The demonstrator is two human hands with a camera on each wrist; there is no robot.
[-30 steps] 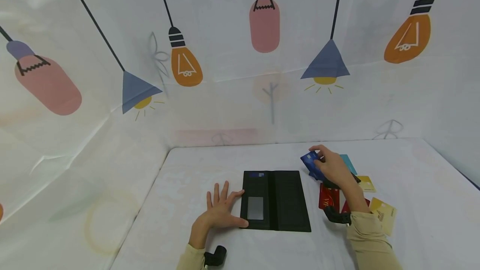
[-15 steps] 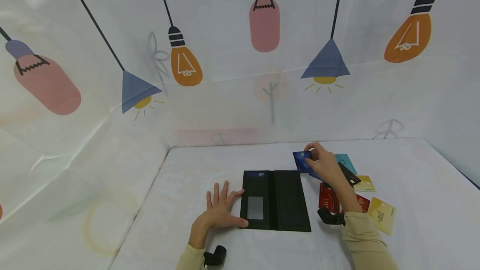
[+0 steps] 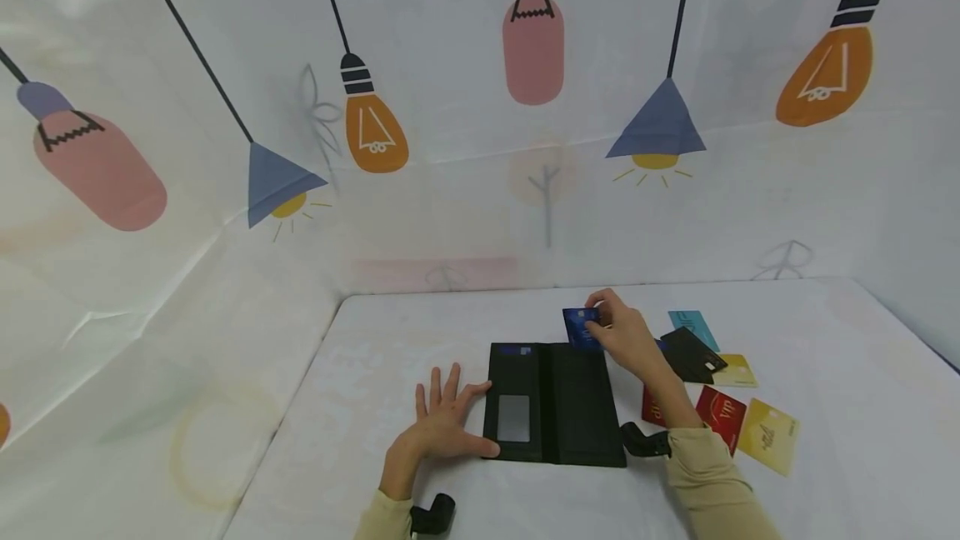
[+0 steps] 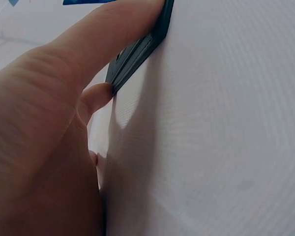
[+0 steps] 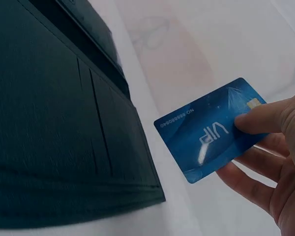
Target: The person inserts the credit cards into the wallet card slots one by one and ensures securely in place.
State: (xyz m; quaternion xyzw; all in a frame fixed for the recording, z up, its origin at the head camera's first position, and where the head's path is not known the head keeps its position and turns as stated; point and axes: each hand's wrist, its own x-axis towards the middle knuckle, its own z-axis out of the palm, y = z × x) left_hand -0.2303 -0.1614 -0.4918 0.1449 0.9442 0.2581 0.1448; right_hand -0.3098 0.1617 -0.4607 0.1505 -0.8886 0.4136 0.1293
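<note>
A dark wallet (image 3: 581,407) lies spread flat on the table, with a blue card edge in its top left slot and a clear window on its left half. My left hand (image 3: 438,432) has its fingers spread; thumb and index finger touch the wallet's left edge, as the left wrist view (image 4: 39,103) of the hand also shows. Between thumb and fingers, my right hand (image 3: 622,336) pinches a blue VIP card (image 5: 206,132). In the head view this card (image 3: 580,327) is at the top edge of the wallet's right half. The right wrist view shows it apart from the wallet.
Right of the wallet lie loose cards: a black card (image 3: 686,355), a teal card (image 3: 694,328), yellow cards (image 3: 768,437) and red VIP cards (image 3: 722,415). My right forearm passes over part of them. A white sheet with printed lamps (image 3: 656,127) hangs behind the table (image 3: 405,323).
My right hand has carried the blue card leftward from the loose cards to the wallet's top edge. The black card has come into fuller view. My left hand has stayed in place.
</note>
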